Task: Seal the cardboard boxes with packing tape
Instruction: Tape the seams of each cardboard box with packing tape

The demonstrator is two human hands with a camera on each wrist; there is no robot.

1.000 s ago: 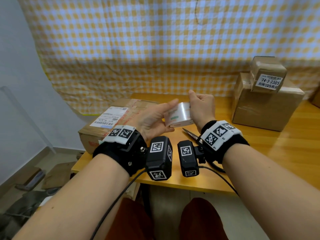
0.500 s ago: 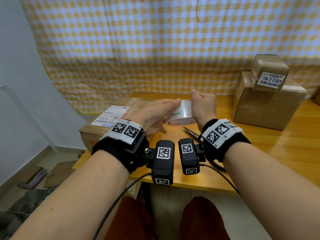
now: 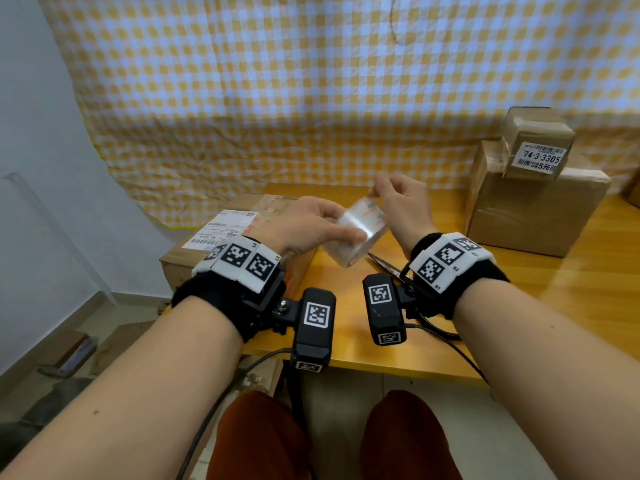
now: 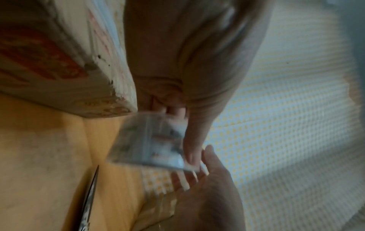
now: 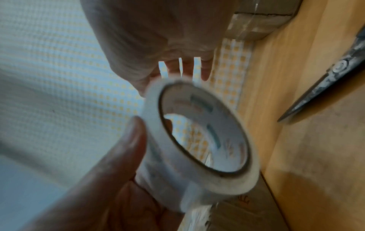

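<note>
— Fingers [image 3: 323, 213] on my left hand [image 3: 304, 226]: report state.
— Curled round the tape roll [image 3: 356, 237], thumb across its outer face. Roll is held in the air above the table [image 3: 519, 299], tilted.
— Right hand [image 3: 401, 206]?
— I see thumb and forefinger pinching at the roll's upper edge; whether they hold a loose tape end, I cannot tell. Wrist views are blurred.
— Boxes?
— Labelled box [image 3: 235, 237] lies just left of the roll, at the table's left edge. Big box [image 3: 530, 216] stands far right, small box [image 3: 536, 147] stacked on it.
— Other items?
— Scissors [image 3: 388, 268] lie on the table under the roll.
</note>
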